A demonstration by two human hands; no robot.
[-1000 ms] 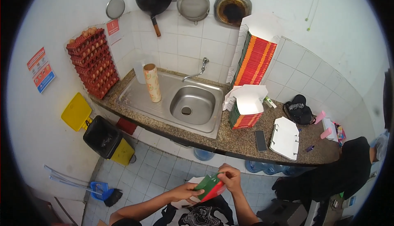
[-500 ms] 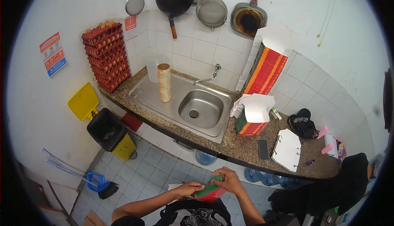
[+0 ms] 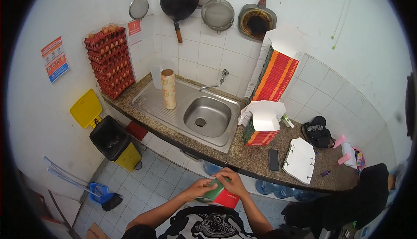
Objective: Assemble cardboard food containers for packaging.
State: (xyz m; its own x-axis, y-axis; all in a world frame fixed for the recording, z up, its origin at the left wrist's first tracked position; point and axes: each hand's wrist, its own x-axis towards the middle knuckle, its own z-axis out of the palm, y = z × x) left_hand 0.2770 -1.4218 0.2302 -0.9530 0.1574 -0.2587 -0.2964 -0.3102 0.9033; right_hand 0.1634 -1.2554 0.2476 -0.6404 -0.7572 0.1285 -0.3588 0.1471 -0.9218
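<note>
In the head view, the left hand (image 3: 200,188) and right hand (image 3: 230,181) both grasp a green-and-red carton (image 3: 226,199), close before the person's patterned shirt (image 3: 213,224) and off the surface (image 3: 254,163). On that surface, a white carton (image 3: 299,161) lies beside a phone (image 3: 274,160), near a short carton stack (image 3: 260,137).

From the sink bowl (image 3: 213,116) (set in the counter (image 3: 251,156)): roll (image 3: 168,90) and egg trays (image 3: 110,65) at ten o'clock, tall box stack (image 3: 276,76) at two, phone (image 3: 273,160) at four, box (image 3: 226,199) between left hand (image 3: 201,187) and right hand (image 3: 231,182) at six.
</note>
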